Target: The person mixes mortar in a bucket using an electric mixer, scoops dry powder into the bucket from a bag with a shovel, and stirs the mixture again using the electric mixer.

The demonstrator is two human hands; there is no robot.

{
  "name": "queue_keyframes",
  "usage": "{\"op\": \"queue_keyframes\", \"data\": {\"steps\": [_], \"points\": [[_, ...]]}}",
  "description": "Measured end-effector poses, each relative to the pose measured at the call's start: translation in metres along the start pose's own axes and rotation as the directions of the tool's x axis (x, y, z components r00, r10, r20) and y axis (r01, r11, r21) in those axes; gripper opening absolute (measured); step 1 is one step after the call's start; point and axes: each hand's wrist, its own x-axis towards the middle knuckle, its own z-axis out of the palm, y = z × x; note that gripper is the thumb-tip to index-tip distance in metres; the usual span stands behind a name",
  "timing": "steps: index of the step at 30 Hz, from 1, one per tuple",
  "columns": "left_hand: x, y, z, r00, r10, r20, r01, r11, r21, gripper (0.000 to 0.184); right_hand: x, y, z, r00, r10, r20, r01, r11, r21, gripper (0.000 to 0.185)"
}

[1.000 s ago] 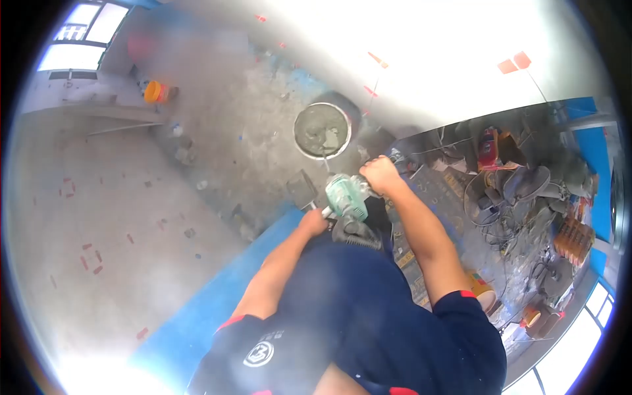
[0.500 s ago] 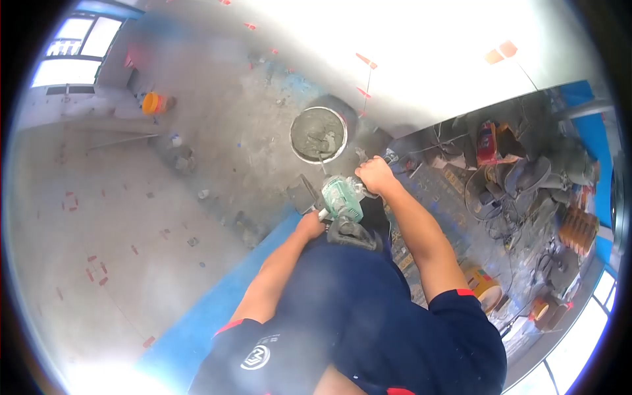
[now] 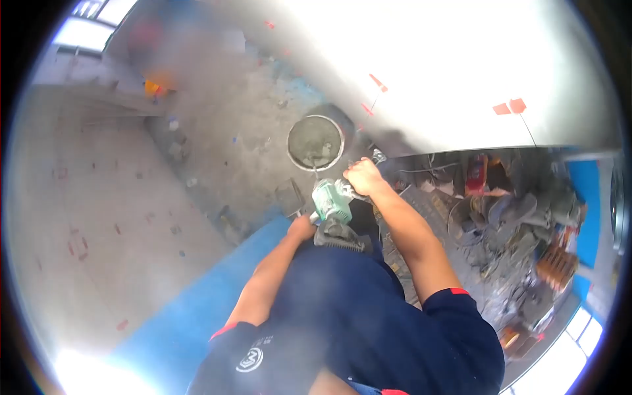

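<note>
A green electric mortar mixer (image 3: 332, 201) sits in front of my body, gripped from both sides. My left hand (image 3: 303, 228) is closed around its left handle, and my right hand (image 3: 363, 177) is wrapped round the right one. The mixer's shaft runs forward into a round bucket (image 3: 290, 151), and its lower end is hidden in the mix. Wet grey mortar (image 3: 315, 139) lies inside the bucket, its surface disturbed near the shaft.
On the right, a cluttered floor holds a red bag (image 3: 476, 174), several dusty sacks and a stack of brown blocks (image 3: 556, 264). A white wall (image 3: 447, 72) rises at upper right. Blue sheeting (image 3: 191, 296) lies at left, and an orange bucket (image 3: 155, 87) stands far off.
The view has shifted, so the wall and clutter appear lower. The mixer and both hands appear slightly farther left, with the grips kept. The mortar's surface looks different.
</note>
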Motion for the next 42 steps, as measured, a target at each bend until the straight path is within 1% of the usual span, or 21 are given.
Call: {"op": "queue_keyframes", "data": {"steps": [1, 2, 4, 10, 12, 14, 16, 17, 20, 22, 26, 27, 28, 32, 33, 34, 37, 38, 40, 41, 42], "points": [[0.003, -0.002, 0.001, 0.993, -0.112, 0.044, 0.110, 0.993, 0.047, 0.047, 0.003, 0.003, 0.003, 1.000, -0.018, -0.008, 0.018, 1.000, -0.010, 0.011], [0.006, -0.005, 0.013, 0.999, -0.010, 0.048, 0.010, 1.000, 0.003, 0.047, 0.005, 0.011, 0.012, 0.996, -0.053, -0.069, 0.052, 0.999, -0.018, 0.012], [0.006, 0.002, 0.019, 0.987, -0.142, 0.076, 0.142, 0.990, 0.004, 0.048, 0.011, 0.008, -0.008, 0.994, -0.058, 0.087, 0.061, 0.998, -0.033, 0.013], [-0.002, 0.032, 0.024, 0.985, -0.148, 0.091, 0.156, 0.984, -0.090, 0.060, 0.023, 0.014, -0.010, 0.978, -0.149, 0.144, 0.164, 0.982, -0.098, 0.013], [0.004, 0.027, 0.038, 1.000, 0.014, 0.016, -0.011, 0.983, -0.181, 0.054, 0.029, 0.026, -0.013, 0.976, -0.160, 0.146, 0.179, 0.975, -0.128, 0.013], [-0.005, 0.039, 0.047, 0.999, -0.042, -0.005, 0.039, 0.976, -0.214, 0.049, 0.028, 0.030, -0.023, 0.958, -0.213, 0.193, 0.241, 0.961, -0.132, 0.017], [-0.017, 0.048, 0.046, 0.997, 0.072, -0.026, -0.075, 0.988, -0.139, 0.044, 0.020, 0.027, -0.034, 0.959, -0.225, 0.175, 0.251, 0.957, -0.143, 0.015], [0.003, 0.032, 0.082, 0.996, -0.001, -0.088, -0.021, 0.967, -0.256, 0.042, 0.021, 0.029, -0.037, 0.951, -0.266, 0.158, 0.293, 0.938, -0.185, 0.015], [0.004, 0.042, 0.087, 0.988, -0.088, -0.127, 0.052, 0.964, -0.261, 0.043, 0.030, 0.032, -0.047, 0.936, -0.297, 0.189, 0.334, 0.920, -0.205, 0.015], [0.005, 0.045, 0.090, 0.979, 0.023, -0.205, -0.082, 0.954, -0.287, 0.046, 0.033, 0.037, -0.053, 0.917, -0.348, 0.192, 0.379, 0.912, -0.156, 0.013], [-0.011, 0.074, 0.086, 0.961, -0.193, -0.197, 0.109, 0.923, -0.369, 0.045, 0.033, 0.039, -0.057, 0.911, -0.375, 0.172, 0.407, 0.884, -0.231, 0.013], [-0.012, 0.073, 0.087, 0.970, -0.114, -0.215, 0.031, 0.934, -0.356, 0.045, 0.030, 0.037, -0.067, 0.897, -0.379, 0.229, 0.427, 0.877, -0.220, 0.012], [0.006, 0.073, 0.102, 0.971, -0.146, -0.187, 0.059, 0.912, -0.406, 0.047, 0.045, 0.051, -0.041, 0.880, -0.445, 0.168, 0.473, 0.852, -0.224, 0.010], [0.003, 0.085, 0.096, 0.972, -0.178, -0.154, 0.092, 0.889, -0.448, 0.044, 0.054, 0.034, -0.061, 0.859, -0.396, 0.323, 0.489, 0.822, -0.291, 0.015], [0.015, 0.077, 0.107, 0.994, -0.026, -0.109, -0.006, 0.960, -0.280, 0.042, 0.055, 0.035, -0.063, 0.832, -0.456, 0.316, 0.538, 0.802, -0.258, 0.014], [0.023, 0.078, 0.122, 0.984, 0.011, -0.178, -0.054, 0.969, -0.242, 0.042, 0.059, 0.034, -0.060, 0.826, -0.479, 0.298, 0.558, 0.771, -0.306, 0.013], [0.024, 0.091, 0.114, 0.992, 0.107, -0.065, -0.116, 0.981, -0.154, 0.044, 0.069, 0.016, -0.064, 0.793, -0.523, 0.312, 0.608, 0.695, -0.383, 0.009], [0.013, 0.092, 0.104, 0.999, 0.007, -0.045, -0.021, 0.950, -0.313, 0.042, 0.066, 0.005, -0.072, 0.794, -0.503, 0.342, 0.608, 0.674, -0.420, 0.009], [0.029, 0.086, 0.139, 0.991, -0.035, -0.128, -0.003, 0.959, -0.284, 0.042, 0.066, 0.008, -0.056, 0.784, -0.551, 0.285, 0.619, 0.662, -0.423, 0.010], [0.042, 0.076, 0.146, 1.000, -0.015, -0.026, 0.007, 0.966, -0.259, 0.043, 0.061, 0.008, -0.054, 0.806, -0.507, 0.306, 0.592, 0.688, -0.420, 0.010], [0.044, 0.071, 0.158, 0.997, -0.007, -0.075, -0.022, 0.928, -0.371, 0.042, 0.062, 0.011, -0.053, 0.788, -0.497, 0.365, 0.613, 0.690, -0.385, 0.010]]}}
